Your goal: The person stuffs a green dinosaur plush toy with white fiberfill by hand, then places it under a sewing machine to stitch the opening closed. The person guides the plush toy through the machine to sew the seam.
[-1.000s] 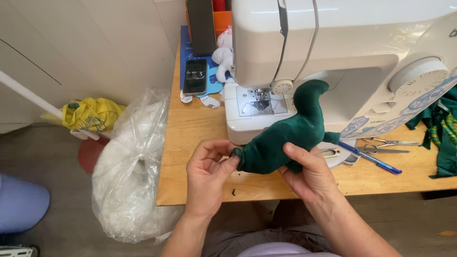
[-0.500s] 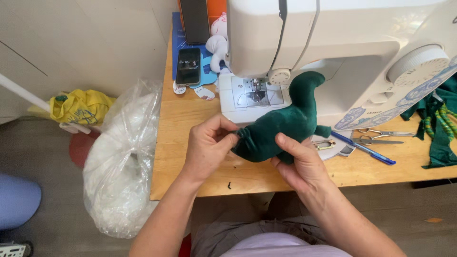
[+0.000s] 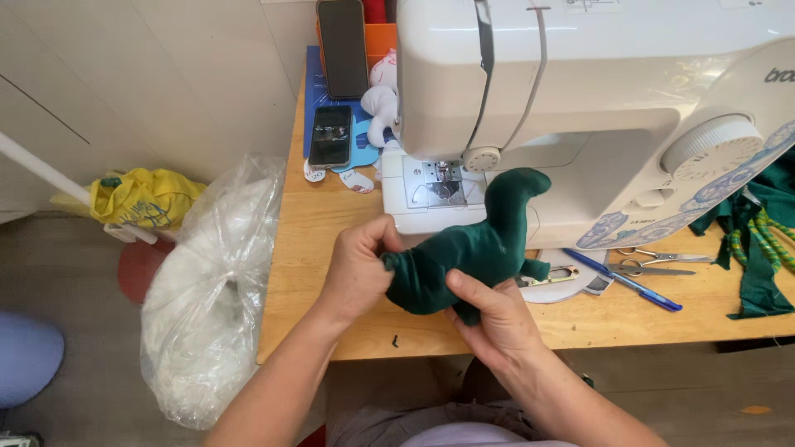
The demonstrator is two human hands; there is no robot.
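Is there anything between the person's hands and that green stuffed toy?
No. Both hands are directly on the green plush dinosaur: the left hand pinches its tail end and the right hand cups it from below.

WALL: pale panelling (image 3: 149, 74), upper left | FLOOR: grey-brown (image 3: 74, 331), matte | FURNITURE: wooden table (image 3: 315, 248), light finish, edge toward the viewer | BESIDE TABLE: clear bag (image 3: 207, 306) of white stuffing on the floor; yellow bag (image 3: 145, 199) nearer the wall | LIGHT: soft, even, weak shadows
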